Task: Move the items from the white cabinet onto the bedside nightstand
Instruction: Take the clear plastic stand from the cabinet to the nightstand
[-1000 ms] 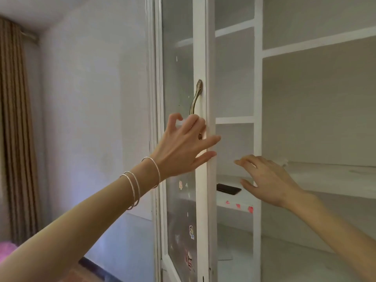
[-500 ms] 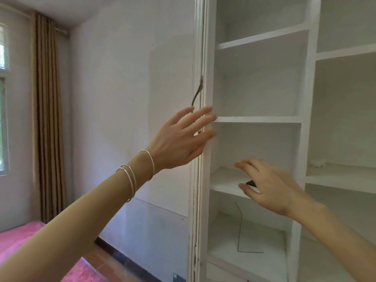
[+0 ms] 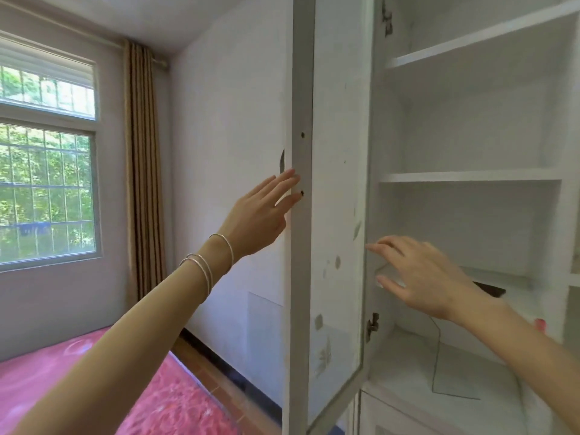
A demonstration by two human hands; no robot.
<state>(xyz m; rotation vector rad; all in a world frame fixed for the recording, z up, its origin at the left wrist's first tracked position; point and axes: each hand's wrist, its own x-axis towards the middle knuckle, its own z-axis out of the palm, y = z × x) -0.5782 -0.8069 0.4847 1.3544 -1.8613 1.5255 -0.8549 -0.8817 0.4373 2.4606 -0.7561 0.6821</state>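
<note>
The white cabinet point(image 3: 470, 177) stands with its glass door point(image 3: 332, 215) swung wide, seen nearly edge-on, and its shelves exposed. On the middle shelf point(image 3: 514, 279), toward the right side of that compartment, lies a flat dark item point(image 3: 491, 289); it is partly hidden behind the right wrist and too little of it shows to say what it is. The right hand point(image 3: 430, 277) reaches into the compartment in front of that shelf, fingers point(image 3: 381, 248) spread loose and gripping nothing, apart from the dark item. The left hand point(image 3: 260, 215) is raised at the outer edge of the door frame, fingertips point(image 3: 293, 178) touching or just at the frame, fingers extended flat rather than curled, grasping nothing. Three thin silver bangles point(image 3: 208, 265) circle the left wrist. A dark sliver of the door handle point(image 3: 281, 161) shows just above the left fingertips. A small red sticker point(image 3: 540, 324) sits on the shelf's front edge at the right. A pane of glass point(image 3: 452, 368) leans inside the lower compartment. To the left are a barred window point(image 3: 44, 189), a tan curtain point(image 3: 142, 171) and a pink bed cover point(image 3: 157, 403).
</note>
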